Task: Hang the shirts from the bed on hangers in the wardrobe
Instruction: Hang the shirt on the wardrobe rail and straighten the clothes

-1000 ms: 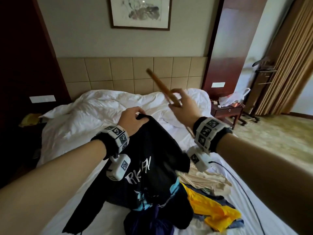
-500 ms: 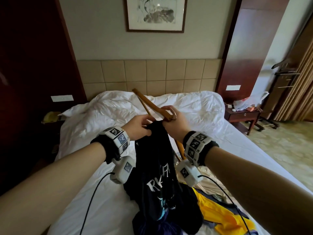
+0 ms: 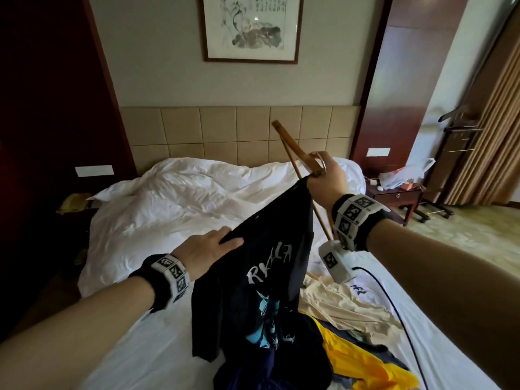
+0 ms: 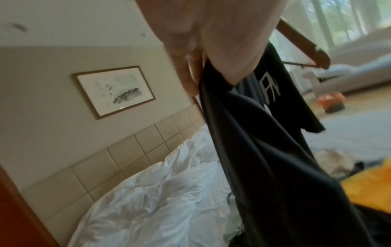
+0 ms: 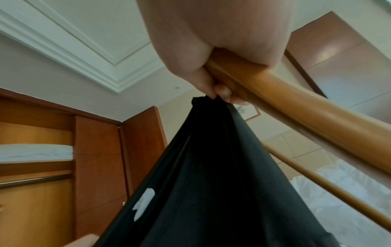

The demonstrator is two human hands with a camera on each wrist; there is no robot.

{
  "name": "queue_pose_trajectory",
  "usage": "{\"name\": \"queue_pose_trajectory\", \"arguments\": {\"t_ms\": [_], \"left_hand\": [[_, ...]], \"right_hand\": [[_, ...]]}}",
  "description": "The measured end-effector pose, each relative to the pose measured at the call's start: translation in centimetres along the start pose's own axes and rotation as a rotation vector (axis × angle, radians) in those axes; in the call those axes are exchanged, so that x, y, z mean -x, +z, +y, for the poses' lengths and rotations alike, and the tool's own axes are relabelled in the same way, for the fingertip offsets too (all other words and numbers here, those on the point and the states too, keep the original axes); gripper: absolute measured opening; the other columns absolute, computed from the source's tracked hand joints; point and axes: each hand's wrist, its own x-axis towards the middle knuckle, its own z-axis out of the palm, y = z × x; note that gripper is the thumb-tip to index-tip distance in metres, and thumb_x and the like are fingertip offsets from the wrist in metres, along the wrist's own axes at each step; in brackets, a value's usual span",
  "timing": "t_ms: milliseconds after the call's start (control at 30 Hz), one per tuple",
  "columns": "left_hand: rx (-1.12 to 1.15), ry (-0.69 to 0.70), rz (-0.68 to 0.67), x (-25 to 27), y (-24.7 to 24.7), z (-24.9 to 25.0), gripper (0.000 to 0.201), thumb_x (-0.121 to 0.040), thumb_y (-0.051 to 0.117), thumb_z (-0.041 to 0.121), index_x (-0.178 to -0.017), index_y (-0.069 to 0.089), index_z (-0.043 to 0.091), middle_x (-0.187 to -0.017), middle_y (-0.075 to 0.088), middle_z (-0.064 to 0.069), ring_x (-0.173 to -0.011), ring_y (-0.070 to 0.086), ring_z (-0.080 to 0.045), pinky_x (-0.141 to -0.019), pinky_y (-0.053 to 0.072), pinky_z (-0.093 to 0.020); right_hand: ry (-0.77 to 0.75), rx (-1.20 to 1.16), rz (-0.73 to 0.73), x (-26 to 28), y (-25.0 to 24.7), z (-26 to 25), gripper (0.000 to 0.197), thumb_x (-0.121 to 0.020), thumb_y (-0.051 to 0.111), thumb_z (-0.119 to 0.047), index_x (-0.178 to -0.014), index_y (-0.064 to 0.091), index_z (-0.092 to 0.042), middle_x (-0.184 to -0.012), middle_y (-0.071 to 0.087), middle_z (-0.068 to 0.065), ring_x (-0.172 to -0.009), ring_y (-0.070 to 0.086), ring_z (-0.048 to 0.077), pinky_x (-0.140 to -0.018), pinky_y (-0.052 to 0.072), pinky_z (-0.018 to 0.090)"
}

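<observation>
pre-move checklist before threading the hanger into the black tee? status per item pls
1. Right hand grips the wooden hanger: ok, fingers curl round the bar in the right wrist view.
2. Same hand also pinches the black printed T-shirt at its top edge: ok.
3. Left hand holds the shirt's other edge: ok, thumb pinches the fabric against the fingers in the left wrist view.
4. Hanger inside the shirt: not ok, it sits outside the fabric.
5. Neck opening found and spread: cannot tell, fabric is bunched.
6. Shirt clear of the yellow garment and pile on the white bed: not ok, its hem rests among them.
</observation>
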Motion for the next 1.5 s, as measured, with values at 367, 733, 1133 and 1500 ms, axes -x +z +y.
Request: {"name": "queue_pose_trajectory", "arguments": {"t_ms": [367,733,1133,1500], "left_hand": [[0.738,-0.392,-0.097,-3.0,-6.0,-1.0,0.048,-0.085,0.058,0.01,-0.129,0.053,0.027,-0.116,0.063,-0.001,-0.099,0.061,-0.021,-0.07,0.051,-0.026],[0.74,-0.431,-0.117,-6.7,-9.9,-0.3,0.035,-0.08,0.05,0.005,-0.114,0.054,0.012,-0.106,0.065,-0.011,-0.09,0.065,-0.026,-0.07,0.054,-0.038],[0.891,-0.5,-0.189,-6.9,-12.3,0.9,0.021,-0.085,0.05,0.0,-0.106,0.053,0.003,-0.075,0.049,-0.011,-0.057,0.047,-0.023,-0.046,0.04,-0.028],[1.124,-0.649,0.124,-5.2,-14.0,-2.0,0.022,-0.086,0.045,-0.006,-0.1,0.057,0.005,-0.068,0.046,-0.009,-0.055,0.043,-0.022,-0.04,0.03,-0.024]], "right_hand": [[0.09,0.031,-0.123,1.1,-1.2,4.1,0.053,-0.08,0.048,0.007,-0.123,0.058,-0.023,-0.094,0.065,0.005,-0.067,0.058,0.016,-0.056,0.047,0.026],[-0.171,-0.617,-0.003,1.6,-5.2,-2.7,0.023,-0.094,0.061,0.001,-0.112,0.067,-0.012,-0.105,0.073,0.012,-0.071,0.061,0.024,-0.076,0.057,0.038],[-0.301,-0.851,-0.146,4.4,-2.1,-6.5,0.011,-0.097,0.061,-0.007,-0.107,0.065,-0.009,-0.093,0.07,0.012,-0.073,0.059,0.029,-0.073,0.05,0.04],[-0.146,-0.612,-0.339,6.9,2.4,1.0,0.008,-0.095,0.061,0.002,-0.099,0.066,-0.004,-0.076,0.06,0.021,-0.065,0.06,0.026,-0.064,0.052,0.029]]}}
